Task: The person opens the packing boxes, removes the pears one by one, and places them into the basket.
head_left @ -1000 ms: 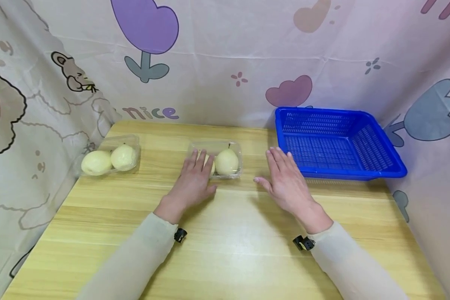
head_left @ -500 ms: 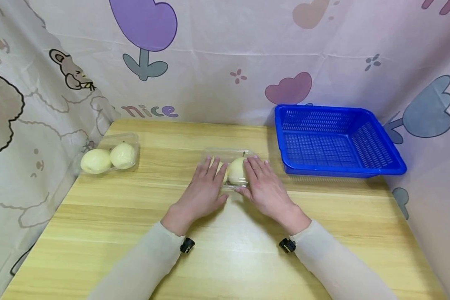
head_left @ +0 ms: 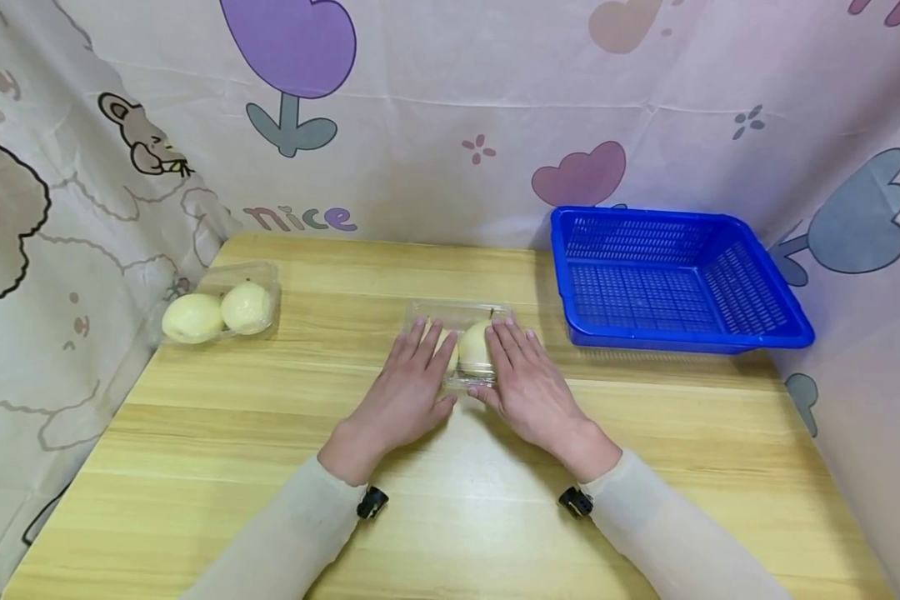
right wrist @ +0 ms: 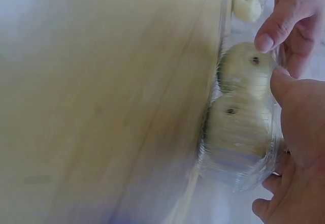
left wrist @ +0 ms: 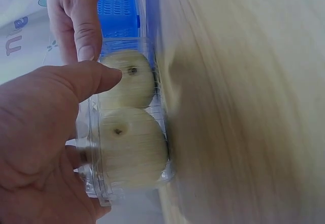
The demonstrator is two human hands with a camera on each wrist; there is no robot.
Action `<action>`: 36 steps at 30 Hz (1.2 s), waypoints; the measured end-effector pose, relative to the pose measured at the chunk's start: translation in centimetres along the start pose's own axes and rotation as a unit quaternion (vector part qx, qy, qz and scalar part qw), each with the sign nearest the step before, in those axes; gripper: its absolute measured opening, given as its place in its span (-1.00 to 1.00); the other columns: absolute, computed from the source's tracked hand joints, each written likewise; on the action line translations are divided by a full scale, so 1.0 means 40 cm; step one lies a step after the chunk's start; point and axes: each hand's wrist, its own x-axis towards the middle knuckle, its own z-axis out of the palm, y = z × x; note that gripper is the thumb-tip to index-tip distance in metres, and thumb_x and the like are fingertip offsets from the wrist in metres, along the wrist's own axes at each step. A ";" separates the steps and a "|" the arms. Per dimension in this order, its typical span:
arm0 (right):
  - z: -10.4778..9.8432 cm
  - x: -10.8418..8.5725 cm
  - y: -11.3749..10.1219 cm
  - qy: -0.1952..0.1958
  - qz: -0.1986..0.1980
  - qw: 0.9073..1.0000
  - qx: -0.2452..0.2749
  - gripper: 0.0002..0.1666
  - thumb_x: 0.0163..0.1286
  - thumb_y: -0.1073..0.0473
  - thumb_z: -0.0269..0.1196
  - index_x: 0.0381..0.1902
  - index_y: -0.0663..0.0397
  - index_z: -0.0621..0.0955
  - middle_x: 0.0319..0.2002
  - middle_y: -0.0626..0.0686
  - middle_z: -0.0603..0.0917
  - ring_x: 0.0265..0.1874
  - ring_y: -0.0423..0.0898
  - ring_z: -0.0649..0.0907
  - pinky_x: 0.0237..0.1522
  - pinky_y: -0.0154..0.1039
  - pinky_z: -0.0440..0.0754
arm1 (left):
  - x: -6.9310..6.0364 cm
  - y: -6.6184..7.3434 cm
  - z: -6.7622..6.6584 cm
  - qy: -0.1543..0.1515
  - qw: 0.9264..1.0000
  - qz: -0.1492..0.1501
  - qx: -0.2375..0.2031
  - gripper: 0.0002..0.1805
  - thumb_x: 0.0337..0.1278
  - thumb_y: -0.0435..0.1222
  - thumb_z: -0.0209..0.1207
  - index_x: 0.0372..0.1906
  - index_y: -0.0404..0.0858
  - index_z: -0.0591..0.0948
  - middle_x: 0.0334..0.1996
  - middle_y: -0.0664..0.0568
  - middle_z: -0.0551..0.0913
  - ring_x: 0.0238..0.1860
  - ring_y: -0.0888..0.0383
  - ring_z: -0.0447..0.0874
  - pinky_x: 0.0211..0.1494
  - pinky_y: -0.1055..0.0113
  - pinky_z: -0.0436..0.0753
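Note:
A clear plastic clamshell box (head_left: 461, 312) with two pale yellow pears (head_left: 475, 346) inside sits on the wooden table in front of me. My left hand (head_left: 408, 387) rests on the left part of its lid, fingers straight, partly covering one pear. On the right part lies my right hand (head_left: 528, 383), its fingers also straight. Seen from the left wrist, the left thumb (left wrist: 96, 79) reaches over the near side of the box (left wrist: 144, 43). In the right wrist view, the right fingers (right wrist: 261, 209) lie by the end of the box, partly hidden.
Another clear box (head_left: 270, 271) with two pears (head_left: 193, 318) stands at the table's left edge. A blue plastic basket (head_left: 682, 342) is at the back right. Patterned cloth (head_left: 435, 100) hangs behind the table (head_left: 465, 533) and along its sides.
The middle box has shifted right and toward me, with the left hand on it. My right hand has moved left from beside the basket onto the lid. During the last half second little has moved.

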 end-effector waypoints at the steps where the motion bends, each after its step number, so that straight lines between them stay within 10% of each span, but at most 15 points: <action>1: 0.000 -0.002 -0.001 0.000 0.000 1.000 -0.001 0.04 0.63 -0.35 0.05 0.67 0.30 0.11 0.67 0.30 0.12 0.70 0.18 0.05 0.71 0.13 0.01 | -0.003 0.001 0.000 0.000 1.000 -0.001 -0.002 -0.03 0.36 0.01 0.34 0.67 -0.32 0.18 0.68 -0.32 0.05 0.70 -0.32 -0.15 0.72 -0.24 -0.01; 20: -0.004 -0.012 -0.009 0.000 0.001 1.000 0.000 0.03 0.62 -0.33 0.07 0.66 0.32 0.12 0.66 0.30 0.13 0.69 0.18 0.07 0.71 0.14 0.02 | -0.015 0.009 0.000 0.001 1.000 -0.008 -0.019 -0.03 0.37 0.00 0.33 0.67 -0.32 0.17 0.69 -0.30 0.01 0.72 -0.27 -0.20 0.73 -0.22 -0.05; 36: -0.004 -0.013 -0.011 -0.007 0.008 1.000 0.005 0.04 0.62 -0.36 0.05 0.67 0.30 0.10 0.67 0.29 0.11 0.69 0.17 0.06 0.70 0.15 0.03 | -0.026 -0.015 -0.021 0.039 0.987 -0.027 -0.156 -0.26 0.41 -0.14 0.24 0.57 -0.34 0.37 0.65 -0.26 0.20 0.71 -0.16 -0.03 0.74 -0.12 0.03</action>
